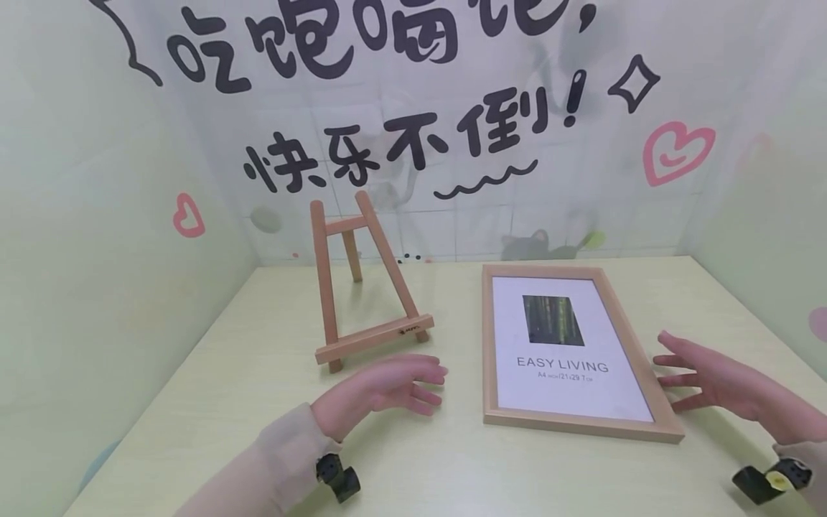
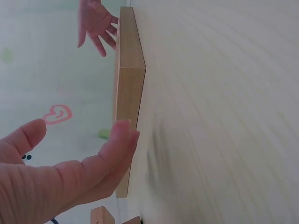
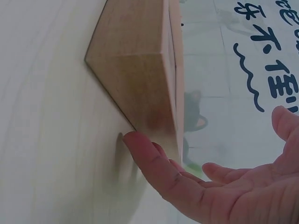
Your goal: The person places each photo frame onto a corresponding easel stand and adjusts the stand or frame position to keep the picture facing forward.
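Note:
A wooden picture frame [image 1: 489, 345] lies flat on the table, face up, holding a white sheet with a small bamboo photo and the words EASY LIVING. My right hand [image 1: 717, 373] is at its right edge with fingers spread; in the right wrist view the fingertips [image 3: 135, 142] are at the frame's side wall, and whether they touch it I cannot tell. My left hand [image 1: 394, 384] hovers left of the frame, fingers extended and apart from it in the head view. Behind the left hand stands a small wooden easel [image 1: 375, 339] with a ledge across its front legs.
A pale wood-grain table [image 1: 220, 424] carries everything. White curtain-like walls [image 1: 452, 230] with black lettering and pink hearts close off the back and both sides. Each wrist wears a small black camera [image 1: 337, 477].

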`<action>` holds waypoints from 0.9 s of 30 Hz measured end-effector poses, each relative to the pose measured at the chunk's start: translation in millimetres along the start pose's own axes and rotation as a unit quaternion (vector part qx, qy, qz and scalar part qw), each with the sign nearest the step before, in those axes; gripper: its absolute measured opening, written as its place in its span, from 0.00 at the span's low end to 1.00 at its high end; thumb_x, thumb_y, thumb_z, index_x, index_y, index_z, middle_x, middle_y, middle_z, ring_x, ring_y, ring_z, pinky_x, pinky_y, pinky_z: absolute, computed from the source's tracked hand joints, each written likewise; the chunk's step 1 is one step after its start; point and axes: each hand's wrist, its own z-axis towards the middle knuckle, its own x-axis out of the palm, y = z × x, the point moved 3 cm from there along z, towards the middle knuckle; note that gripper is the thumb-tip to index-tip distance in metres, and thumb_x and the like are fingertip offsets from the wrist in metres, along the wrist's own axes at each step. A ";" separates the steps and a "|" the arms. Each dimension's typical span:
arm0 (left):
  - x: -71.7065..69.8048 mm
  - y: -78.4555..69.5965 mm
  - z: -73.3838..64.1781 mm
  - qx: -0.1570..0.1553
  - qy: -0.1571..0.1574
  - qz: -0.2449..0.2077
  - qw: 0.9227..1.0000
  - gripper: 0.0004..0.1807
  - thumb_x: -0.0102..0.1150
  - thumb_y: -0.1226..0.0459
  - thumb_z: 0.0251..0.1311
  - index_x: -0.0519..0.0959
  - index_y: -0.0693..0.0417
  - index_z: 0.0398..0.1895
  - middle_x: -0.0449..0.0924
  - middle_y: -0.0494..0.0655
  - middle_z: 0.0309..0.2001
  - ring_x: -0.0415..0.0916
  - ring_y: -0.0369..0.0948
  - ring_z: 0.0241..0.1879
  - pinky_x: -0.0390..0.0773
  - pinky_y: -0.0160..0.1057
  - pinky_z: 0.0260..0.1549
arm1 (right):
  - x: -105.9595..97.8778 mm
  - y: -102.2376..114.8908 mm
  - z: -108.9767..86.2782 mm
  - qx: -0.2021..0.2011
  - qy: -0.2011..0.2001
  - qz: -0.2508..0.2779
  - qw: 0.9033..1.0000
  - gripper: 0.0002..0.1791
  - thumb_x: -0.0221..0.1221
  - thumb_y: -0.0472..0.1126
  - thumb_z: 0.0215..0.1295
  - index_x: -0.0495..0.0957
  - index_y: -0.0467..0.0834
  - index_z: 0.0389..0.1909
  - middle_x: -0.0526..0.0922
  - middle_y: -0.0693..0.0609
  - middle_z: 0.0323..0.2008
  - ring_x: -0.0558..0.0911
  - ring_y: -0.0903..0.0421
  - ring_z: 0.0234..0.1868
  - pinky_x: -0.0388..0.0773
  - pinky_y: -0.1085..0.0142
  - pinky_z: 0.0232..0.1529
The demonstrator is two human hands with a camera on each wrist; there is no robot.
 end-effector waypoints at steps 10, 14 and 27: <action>16.9 -1.5 13.1 -0.007 0.004 0.000 1.000 0.36 0.49 0.62 0.63 0.47 0.68 0.68 0.59 0.66 0.63 0.70 0.59 0.53 0.76 0.52 0.49 | 4.8 0.4 3.3 0.023 0.009 -0.006 1.000 0.42 0.26 0.60 0.71 0.24 0.31 0.67 0.35 0.22 0.64 0.57 0.25 0.60 0.77 0.48 0.47; 24.8 -1.3 18.4 -0.011 0.000 0.005 1.000 0.36 0.51 0.62 0.62 0.49 0.68 0.68 0.61 0.66 0.61 0.72 0.58 0.51 0.77 0.52 0.48 | 5.8 0.4 4.1 0.030 0.008 -0.008 0.999 0.43 0.26 0.60 0.70 0.24 0.31 0.67 0.35 0.22 0.64 0.55 0.24 0.61 0.77 0.48 0.47; 42.5 -1.9 29.8 -0.024 0.000 0.011 1.000 0.34 0.50 0.63 0.62 0.51 0.69 0.67 0.59 0.67 0.62 0.70 0.59 0.52 0.76 0.54 0.48 | 5.4 -1.0 6.6 0.051 0.011 -0.004 0.999 0.44 0.26 0.62 0.69 0.24 0.31 0.67 0.35 0.22 0.65 0.52 0.25 0.62 0.77 0.47 0.48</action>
